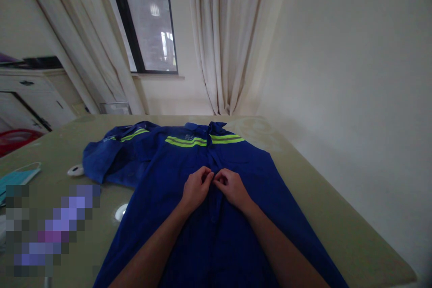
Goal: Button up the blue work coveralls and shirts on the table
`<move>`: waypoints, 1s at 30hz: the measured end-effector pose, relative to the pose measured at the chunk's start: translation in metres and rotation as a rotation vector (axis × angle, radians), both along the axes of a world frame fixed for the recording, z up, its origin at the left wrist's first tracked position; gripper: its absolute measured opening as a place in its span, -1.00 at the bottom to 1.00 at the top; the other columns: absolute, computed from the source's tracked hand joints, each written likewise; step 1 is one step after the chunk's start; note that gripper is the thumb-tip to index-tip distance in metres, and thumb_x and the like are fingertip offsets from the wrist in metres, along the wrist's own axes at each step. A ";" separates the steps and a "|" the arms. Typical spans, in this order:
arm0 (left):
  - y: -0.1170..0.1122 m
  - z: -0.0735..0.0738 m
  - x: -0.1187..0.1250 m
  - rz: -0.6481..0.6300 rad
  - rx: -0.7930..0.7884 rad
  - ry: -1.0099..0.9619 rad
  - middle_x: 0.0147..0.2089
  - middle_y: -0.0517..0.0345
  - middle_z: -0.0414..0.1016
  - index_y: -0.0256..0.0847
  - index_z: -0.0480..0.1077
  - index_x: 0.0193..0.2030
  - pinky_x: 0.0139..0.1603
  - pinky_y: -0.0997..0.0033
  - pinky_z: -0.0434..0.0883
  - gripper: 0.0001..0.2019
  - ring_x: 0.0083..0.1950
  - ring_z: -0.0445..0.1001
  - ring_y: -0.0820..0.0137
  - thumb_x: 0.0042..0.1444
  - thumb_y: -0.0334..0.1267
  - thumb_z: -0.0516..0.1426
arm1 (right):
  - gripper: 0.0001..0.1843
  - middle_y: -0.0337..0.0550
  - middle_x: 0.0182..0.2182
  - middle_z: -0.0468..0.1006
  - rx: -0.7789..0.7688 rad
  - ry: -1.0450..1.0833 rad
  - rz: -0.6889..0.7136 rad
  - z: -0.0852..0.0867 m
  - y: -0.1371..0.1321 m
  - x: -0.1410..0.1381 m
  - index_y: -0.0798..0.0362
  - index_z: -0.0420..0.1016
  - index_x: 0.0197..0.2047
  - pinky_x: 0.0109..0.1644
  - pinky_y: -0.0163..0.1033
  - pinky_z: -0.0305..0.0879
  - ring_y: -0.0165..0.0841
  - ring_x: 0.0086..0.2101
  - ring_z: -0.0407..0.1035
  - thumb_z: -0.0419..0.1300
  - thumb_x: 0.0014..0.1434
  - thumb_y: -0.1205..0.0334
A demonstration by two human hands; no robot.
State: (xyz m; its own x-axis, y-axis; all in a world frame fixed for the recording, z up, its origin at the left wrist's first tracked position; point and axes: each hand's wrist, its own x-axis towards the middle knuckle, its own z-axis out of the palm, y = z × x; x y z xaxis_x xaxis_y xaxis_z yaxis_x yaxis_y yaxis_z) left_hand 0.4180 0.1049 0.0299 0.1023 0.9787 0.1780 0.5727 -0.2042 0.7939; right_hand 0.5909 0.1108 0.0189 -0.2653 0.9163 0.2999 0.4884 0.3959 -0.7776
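Observation:
A blue work jacket [175,175] with yellow-green reflective stripes lies front up on the table, its collar toward the window. My left hand [198,184] and my right hand [231,188] meet at the middle of its front opening. Both hands are closed in a pinch on the edges of the front placket. Whatever button sits between the fingertips is too small to make out. Below the hands the placket hangs slightly apart. Another blue garment [118,162] with the same stripes lies bunched at the jacket's left.
The pale table [324,193] runs along a wall at right. At left lie a light-blue face mask [20,180], a small white round object [75,170] and a blurred-out purple item [64,220]. A white disc [120,212] shows beside the jacket. Curtains [226,31] hang behind.

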 end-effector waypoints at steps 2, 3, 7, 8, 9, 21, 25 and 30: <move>0.001 -0.001 0.000 -0.029 0.004 -0.023 -0.34 0.23 0.57 -0.11 0.45 -0.26 -0.29 0.43 0.28 -0.79 -0.31 0.51 0.36 0.32 -0.12 0.07 | -0.92 -0.33 -0.50 0.42 0.002 -0.004 -0.024 0.000 0.000 -0.001 0.03 0.52 -0.34 -0.37 -0.32 0.14 -0.42 -0.47 0.29 0.32 0.16 0.38; 0.002 -0.001 -0.001 -0.040 0.008 -0.028 -0.33 0.23 0.56 -0.11 0.45 -0.25 -0.28 0.43 0.29 -0.78 -0.30 0.50 0.36 0.33 -0.11 0.05 | -0.92 -0.32 -0.48 0.43 0.007 -0.011 -0.020 0.001 -0.001 -0.001 0.02 0.52 -0.33 -0.36 -0.32 0.14 -0.41 -0.45 0.30 0.32 0.16 0.38; 0.004 -0.003 -0.010 -0.171 0.021 0.007 -0.26 0.17 0.58 -0.11 0.46 -0.15 -0.19 0.38 0.36 -0.73 -0.23 0.52 0.33 0.39 -0.19 -0.06 | -0.84 -0.27 -0.35 0.48 0.047 -0.067 0.061 0.005 -0.006 0.003 0.01 0.50 -0.25 -0.27 -0.32 0.19 -0.39 -0.36 0.34 0.26 0.14 0.46; 0.003 -0.003 -0.012 -0.212 0.036 0.041 -0.22 0.15 0.59 -0.12 0.46 -0.13 -0.15 0.36 0.37 -0.74 -0.19 0.53 0.31 0.38 -0.23 -0.06 | -0.82 -0.26 -0.33 0.48 0.065 -0.089 0.082 0.006 -0.007 0.004 0.01 0.49 -0.24 -0.25 -0.31 0.20 -0.39 -0.34 0.34 0.24 0.14 0.48; 0.001 -0.003 -0.014 -0.243 0.059 0.091 -0.18 0.13 0.60 -0.12 0.47 -0.13 -0.10 0.34 0.38 -0.76 -0.14 0.54 0.29 0.35 -0.27 -0.04 | -0.80 -0.26 -0.33 0.47 0.084 -0.113 0.097 0.007 -0.008 0.004 0.01 0.48 -0.23 -0.23 -0.31 0.20 -0.38 -0.32 0.34 0.23 0.13 0.50; 0.023 -0.012 -0.016 -0.301 0.299 0.590 0.35 -0.02 0.40 -0.14 0.45 0.16 0.46 0.02 0.15 -0.69 0.41 0.30 0.22 0.40 -0.22 0.00 | -0.92 -0.22 -0.31 0.49 0.154 -0.454 0.228 0.027 -0.008 0.003 0.01 0.48 -0.29 -0.14 -0.25 0.20 -0.31 -0.23 0.35 0.31 0.23 0.27; 0.045 -0.006 -0.016 -0.250 0.313 0.618 0.31 -0.01 0.44 -0.15 0.46 0.14 0.40 0.05 0.21 -0.69 0.35 0.35 0.21 0.37 -0.35 0.01 | -0.86 -0.18 -0.21 0.52 0.180 -0.533 0.282 0.035 -0.016 -0.002 -0.01 0.55 -0.27 -0.04 -0.17 0.21 -0.25 -0.16 0.34 0.38 0.20 0.14; 0.045 0.001 -0.015 -0.251 0.339 0.656 0.05 0.05 0.55 -0.12 0.51 -0.11 0.19 0.19 0.35 -0.78 0.18 0.40 0.22 0.32 -0.42 0.05 | -0.90 -0.20 -0.19 0.54 0.125 -0.340 0.221 0.019 -0.014 0.006 0.02 0.50 -0.31 -0.02 -0.21 0.24 -0.29 -0.15 0.36 0.35 0.20 0.31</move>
State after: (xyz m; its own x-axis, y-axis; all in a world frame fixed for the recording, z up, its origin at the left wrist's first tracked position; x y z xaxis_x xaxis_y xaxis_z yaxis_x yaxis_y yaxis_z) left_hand 0.4025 0.1501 0.0314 0.5014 0.8154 0.2894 0.8082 -0.5608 0.1799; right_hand 0.5972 0.0970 0.0380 -0.5546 0.7884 0.2664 0.6013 0.6009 -0.5267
